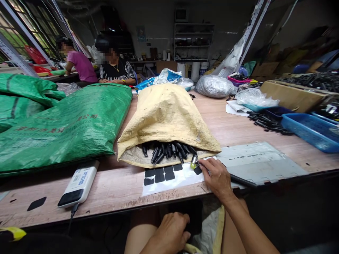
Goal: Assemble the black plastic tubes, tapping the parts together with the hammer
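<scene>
My right hand (217, 176) rests at the table's front edge, its fingers closed on a slim black rod (243, 180). The rod sticks out to the right of the hand; a small silver and yellow piece (194, 162) shows in line with it at the fingertips, and whether they are one thing I cannot tell. Beneath lies a white sheet (185, 175) with black rounded-square stickers (159, 175). Just behind, many black pen-like parts (169, 151) show in the mouth of a beige woven sack (166, 113). My left hand (172, 231) is curled over my lap; what it holds, if anything, is hidden.
A green sack (71, 123) lies to the left, with a white power bank (79, 185) and cable in front. To the right are a grey plate (254, 162), blue trays (312, 130), loose black parts (270, 123) and a cardboard box (293, 95). An open sack (212, 225) hangs between my knees. Two people sit opposite.
</scene>
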Demonstrator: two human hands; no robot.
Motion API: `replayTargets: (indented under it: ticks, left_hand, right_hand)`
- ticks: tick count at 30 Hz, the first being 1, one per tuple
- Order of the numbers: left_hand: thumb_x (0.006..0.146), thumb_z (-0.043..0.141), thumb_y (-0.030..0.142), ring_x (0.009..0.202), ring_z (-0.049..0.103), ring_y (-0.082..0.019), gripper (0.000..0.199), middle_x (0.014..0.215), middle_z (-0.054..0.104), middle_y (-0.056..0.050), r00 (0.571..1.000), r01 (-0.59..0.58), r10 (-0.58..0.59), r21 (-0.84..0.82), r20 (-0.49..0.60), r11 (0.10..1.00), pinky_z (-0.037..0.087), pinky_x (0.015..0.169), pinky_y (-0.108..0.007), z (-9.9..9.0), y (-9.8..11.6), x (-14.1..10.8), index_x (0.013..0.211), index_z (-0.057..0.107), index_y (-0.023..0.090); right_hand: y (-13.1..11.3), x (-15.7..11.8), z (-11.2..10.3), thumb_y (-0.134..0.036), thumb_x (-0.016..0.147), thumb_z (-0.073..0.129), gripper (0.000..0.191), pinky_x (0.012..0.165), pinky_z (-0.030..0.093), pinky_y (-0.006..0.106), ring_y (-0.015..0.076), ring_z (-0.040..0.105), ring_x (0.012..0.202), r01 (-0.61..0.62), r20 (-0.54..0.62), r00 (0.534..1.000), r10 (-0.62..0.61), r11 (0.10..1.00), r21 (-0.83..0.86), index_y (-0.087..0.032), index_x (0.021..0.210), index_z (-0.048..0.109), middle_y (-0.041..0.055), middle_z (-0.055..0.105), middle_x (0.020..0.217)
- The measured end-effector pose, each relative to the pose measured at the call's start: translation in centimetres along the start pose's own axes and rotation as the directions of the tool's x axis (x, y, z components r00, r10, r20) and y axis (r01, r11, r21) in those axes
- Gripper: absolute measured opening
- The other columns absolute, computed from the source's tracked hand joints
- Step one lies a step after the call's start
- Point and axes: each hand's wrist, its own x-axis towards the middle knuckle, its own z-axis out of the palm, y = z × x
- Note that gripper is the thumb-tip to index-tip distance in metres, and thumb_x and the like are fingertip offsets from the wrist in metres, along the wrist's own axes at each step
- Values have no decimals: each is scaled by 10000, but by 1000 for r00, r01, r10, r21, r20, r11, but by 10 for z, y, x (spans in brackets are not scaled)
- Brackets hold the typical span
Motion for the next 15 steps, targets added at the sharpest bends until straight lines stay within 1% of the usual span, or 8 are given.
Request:
replayTargets:
  ticks: [2, 4, 5, 7, 9, 10, 12, 15]
  left_hand:
    - [824, 696, 359, 798, 692, -215, 226, 900, 756, -5, 987, -150, 145, -61, -73, 987, 484, 707, -295, -33, 17, -9, 1042, 723, 306]
    - [891, 635, 385, 726, 657, -173, 138, 817, 733, 15, 948, -193, 165, -77, -272, 978, 457, 671, -270, -70, 25, -11, 945, 722, 292]
    - [913, 607, 380, 728, 646, -167, 146, 812, 721, 11, 900, -170, 132, -55, -416, 984, 452, 675, -268, -89, 25, -8, 916, 709, 275]
    - [936, 568, 347, 771, 632, -175, 154, 862, 703, -13, 745, -44, 45, 18, -666, 999, 446, 700, -278, -121, 15, 3, 917, 681, 245]
    - [923, 583, 330, 812, 621, -195, 128, 898, 671, -36, 618, 147, -33, 74, -785, 986, 429, 688, -287, -143, 1, 17, 913, 658, 226]
    - [906, 608, 330, 831, 617, -205, 116, 910, 656, -42, 592, 232, -67, 91, -803, 969, 418, 675, -288, -150, -7, 24, 903, 652, 222]
    - [870, 658, 335, 854, 611, -215, 117, 927, 637, -43, 593, 335, -123, 105, -796, 936, 399, 654, -284, -156, -19, 36, 895, 648, 221]
    - [867, 666, 333, 841, 606, -206, 113, 932, 632, -31, 617, 362, -168, 88, -769, 928, 387, 645, -278, -152, -29, 42, 897, 645, 226]
  right_hand:
    - [-1, 0, 0, -244, 953, 544, 237, 824, 420, 336, 211, 553, 879, -1, 1, 1000, 1, 1000, -9, -242, 1123, 709, 51, 661, 921]
    - [-1, 0, -1, -247, 955, 544, 235, 824, 422, 336, 212, 550, 875, -4, 1, 1000, 4, 1000, -14, -241, 1120, 711, 53, 660, 919]
    - [-1, 0, -1, -248, 956, 543, 233, 823, 423, 336, 212, 550, 874, -5, 2, 1000, 5, 1000, -14, -240, 1116, 713, 54, 659, 918]
    - [-2, 1, -2, -243, 955, 544, 231, 821, 426, 337, 212, 552, 873, -6, 2, 1000, 6, 1000, -10, -238, 1112, 714, 54, 659, 916]
    - [-1, 1, -2, -239, 950, 551, 229, 819, 428, 339, 211, 553, 870, -6, 1, 1000, 6, 1000, -8, -239, 1112, 714, 53, 659, 913]
    - [-1, 1, -2, -237, 947, 555, 229, 820, 428, 339, 211, 555, 872, -6, 1, 1000, 6, 1000, -6, -239, 1113, 713, 52, 659, 913]
    - [-1, 1, -1, -232, 943, 560, 229, 825, 428, 337, 209, 561, 880, -7, 2, 1000, 7, 1000, 2, -239, 1113, 713, 51, 660, 916]
    - [-1, 1, -2, -227, 942, 561, 226, 828, 423, 333, 208, 560, 888, -12, 5, 1000, 12, 1000, 11, -240, 1110, 712, 49, 659, 918]
